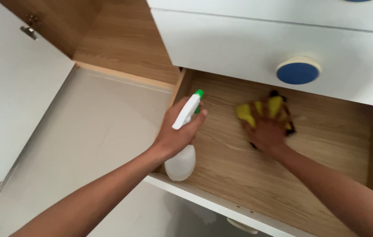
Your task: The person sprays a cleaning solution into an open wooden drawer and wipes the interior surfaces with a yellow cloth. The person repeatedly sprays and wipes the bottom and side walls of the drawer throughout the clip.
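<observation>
The open drawer (283,175) fills the centre and lower right of the frame. Its wood-grain floor is visible, but its right side is cut off by the frame edge and its rear is covered by the closed drawer front (239,52) above. That white front carries one round blue knob (298,72); a second blue knob at the top edge is almost entirely cut off. One open cabinet door (6,96) occupies the left of the frame, with one metal hinge (29,30) in the upper left corner.

Two forearms enter from the bottom edge; both are cut off above the elbow.

The left hand (175,131), at frame centre, is wrapped around the neck of one white spray bottle (182,153) with a green nozzle tip. The bottle hangs over the drawer's left front corner; the hand hides its neck.

The right hand (267,129), right of centre, lies with fingers spread, pressing flat on one yellow cleaning cloth (248,113) on the drawer floor. The cloth is motion-blurred and mostly covered by the hand; a dark edge shows beside it, and its full outline cannot be made out.
</observation>
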